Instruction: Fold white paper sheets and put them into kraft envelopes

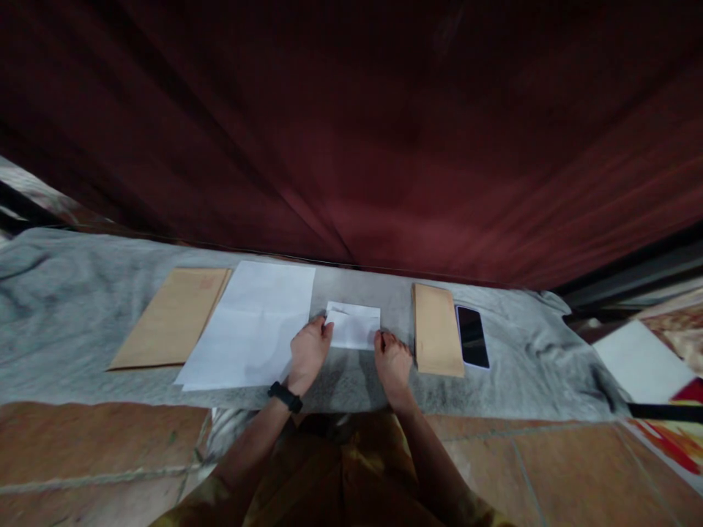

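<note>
Left hand (308, 353) and right hand (393, 360) pinch a small folded paper (354, 333) (folding seemingly well along), larger sheets (253, 322) lying open beside.

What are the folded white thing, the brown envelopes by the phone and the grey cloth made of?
Folded white thing: probably paper, matte, with straight creases.
Brown envelopes: likely stiff paper, dull tan, with crisp edges.
Grey cloth: maybe fleece; it looks soft, mottled and rumpled.
</note>
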